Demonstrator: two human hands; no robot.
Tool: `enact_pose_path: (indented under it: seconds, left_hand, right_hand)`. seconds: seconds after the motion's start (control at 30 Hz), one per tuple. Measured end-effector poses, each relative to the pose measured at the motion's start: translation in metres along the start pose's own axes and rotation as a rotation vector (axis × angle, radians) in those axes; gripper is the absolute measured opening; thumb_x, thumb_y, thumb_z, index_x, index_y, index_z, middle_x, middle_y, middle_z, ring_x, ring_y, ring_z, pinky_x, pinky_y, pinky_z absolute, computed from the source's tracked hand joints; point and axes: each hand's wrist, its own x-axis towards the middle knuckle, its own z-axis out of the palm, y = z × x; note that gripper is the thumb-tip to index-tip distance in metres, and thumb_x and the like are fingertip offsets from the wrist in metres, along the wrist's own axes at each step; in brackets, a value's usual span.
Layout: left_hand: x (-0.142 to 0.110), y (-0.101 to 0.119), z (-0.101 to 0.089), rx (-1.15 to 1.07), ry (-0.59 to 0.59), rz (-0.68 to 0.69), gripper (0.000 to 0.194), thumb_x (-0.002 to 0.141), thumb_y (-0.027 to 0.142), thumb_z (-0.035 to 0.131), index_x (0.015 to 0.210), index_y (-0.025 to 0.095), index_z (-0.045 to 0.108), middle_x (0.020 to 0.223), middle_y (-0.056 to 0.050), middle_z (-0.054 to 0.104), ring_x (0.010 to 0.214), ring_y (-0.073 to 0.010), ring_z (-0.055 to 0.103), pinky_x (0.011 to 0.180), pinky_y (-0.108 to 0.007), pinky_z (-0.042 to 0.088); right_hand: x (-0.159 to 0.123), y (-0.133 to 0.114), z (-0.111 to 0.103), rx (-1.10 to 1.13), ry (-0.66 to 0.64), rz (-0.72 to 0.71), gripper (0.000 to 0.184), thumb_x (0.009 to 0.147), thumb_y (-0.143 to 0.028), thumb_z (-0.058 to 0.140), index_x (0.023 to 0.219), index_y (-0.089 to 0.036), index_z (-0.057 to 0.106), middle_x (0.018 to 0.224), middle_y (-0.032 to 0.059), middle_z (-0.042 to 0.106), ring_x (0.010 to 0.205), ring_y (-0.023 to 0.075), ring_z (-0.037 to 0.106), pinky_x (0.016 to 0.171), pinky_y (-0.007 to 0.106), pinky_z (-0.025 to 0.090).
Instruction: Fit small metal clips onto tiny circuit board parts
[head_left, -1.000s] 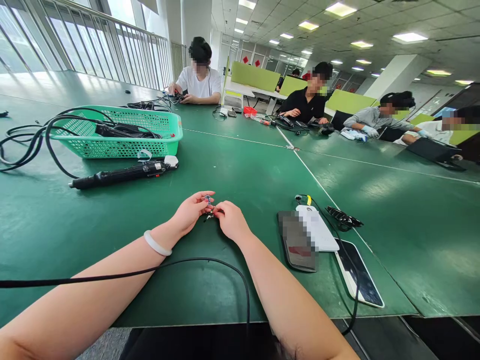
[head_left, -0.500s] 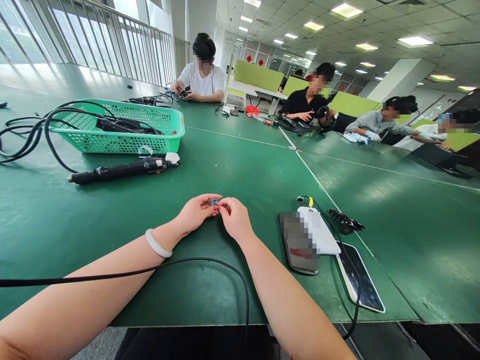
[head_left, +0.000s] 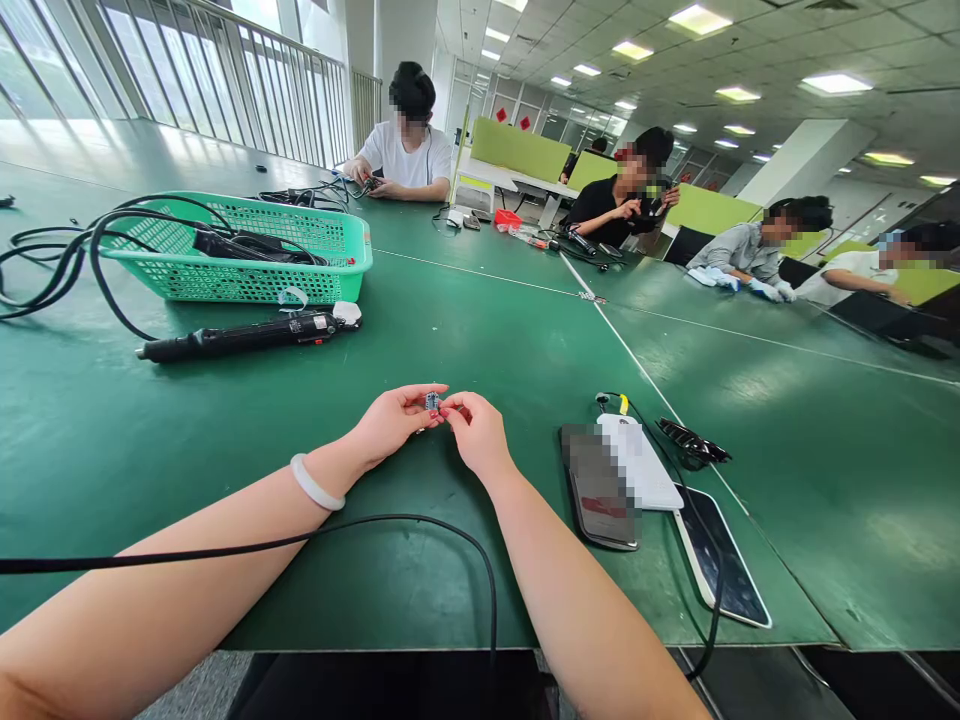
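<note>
Between my two hands, just above the green table (head_left: 300, 430), is a small blue-grey part (head_left: 433, 401) with pale markings, like a tiny circuit board; its kind is too small to tell. My left hand (head_left: 391, 424) pinches it between thumb and fingers. With its fingertips pressed together, my right hand (head_left: 478, 430) touches the part's lower right edge; whether it holds something separate cannot be seen. A pale bracelet (head_left: 315, 484) circles my left wrist.
A green basket (head_left: 247, 285) with cables and a black electric screwdriver (head_left: 240, 335) lie to the left. On the right are a dark phone (head_left: 596, 500), a white power bank (head_left: 645, 470) and a white-edged phone (head_left: 724, 560). A black cable (head_left: 420, 518) crosses my forearms. Several people sit beyond.
The small part shows more of its face, and my right fingers have shifted slightly away from it to the right. A co-worker in black has raised a dark object.
</note>
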Motion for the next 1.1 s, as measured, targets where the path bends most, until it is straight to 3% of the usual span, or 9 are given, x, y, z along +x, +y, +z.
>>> enact_pose_path:
  seconds: [0.17,0.43,0.57,0.7,0.9,1.1]
  left_hand:
    - [-0.0002,0.0002,-0.0006,-0.092,0.014,-0.023,0.047,0.069,0.018,0.069,0.115,0.015,0.062,0.079,-0.002,0.067,0.065,-0.0092,0.058,0.062,-0.024,0.041]
    - [0.0015,-0.0014,-0.0024,-0.144,0.018,-0.035,0.048,0.07,0.021,0.07,0.116,0.015,0.062,0.08,-0.003,0.067,0.065,-0.0082,0.056,0.06,-0.023,0.04]
    - [0.0021,-0.0025,-0.0027,-0.153,-0.004,-0.032,0.048,0.07,0.02,0.07,0.117,0.015,0.061,0.087,-0.004,0.069,0.068,-0.0088,0.059,0.064,-0.024,0.043]
    - [0.0,0.0003,0.0006,-0.134,-0.044,-0.042,0.051,0.069,0.011,0.067,0.119,0.014,0.059,0.095,-0.006,0.07,0.08,-0.0104,0.062,0.08,-0.026,0.047]
    - [-0.0019,0.0026,0.0033,-0.011,-0.053,-0.04,0.054,0.073,0.008,0.059,0.127,0.013,0.054,0.097,-0.006,0.071,0.084,-0.0122,0.064,0.088,-0.03,0.048]
    - [-0.0002,-0.003,-0.002,0.298,-0.033,0.058,0.055,0.076,0.021,0.06,0.13,0.017,0.052,0.101,-0.005,0.071,0.086,-0.0158,0.066,0.087,-0.032,0.049]
  right_hand:
    - [0.0012,0.004,0.0001,0.086,-0.025,0.073,0.013,0.078,-0.028,0.053,0.079,-0.022,0.065,0.072,-0.0015,0.064,0.058,0.0119,0.053,0.062,0.027,0.045]
    - [-0.0018,-0.0032,-0.0014,0.06,0.026,0.009,0.012,0.074,-0.03,0.063,0.077,-0.021,0.07,0.083,0.001,0.068,0.061,0.0111,0.052,0.064,0.026,0.046]
    - [-0.002,-0.0041,-0.0021,0.029,0.054,-0.026,0.012,0.077,-0.027,0.06,0.077,-0.02,0.07,0.082,0.0012,0.067,0.063,0.0115,0.053,0.065,0.027,0.045]
    - [-0.0008,-0.0022,-0.004,0.036,0.075,-0.018,0.014,0.077,-0.025,0.059,0.08,-0.019,0.071,0.083,0.002,0.067,0.065,0.0122,0.055,0.066,0.027,0.046]
    - [-0.0006,-0.0023,-0.005,0.029,0.08,0.0,0.013,0.077,-0.025,0.059,0.077,-0.021,0.071,0.081,0.0013,0.067,0.066,0.0128,0.056,0.065,0.027,0.046]
    - [-0.001,-0.0037,-0.0056,-0.027,0.078,-0.005,0.013,0.076,-0.025,0.059,0.076,-0.02,0.071,0.08,0.0014,0.067,0.066,0.0127,0.055,0.065,0.027,0.045]
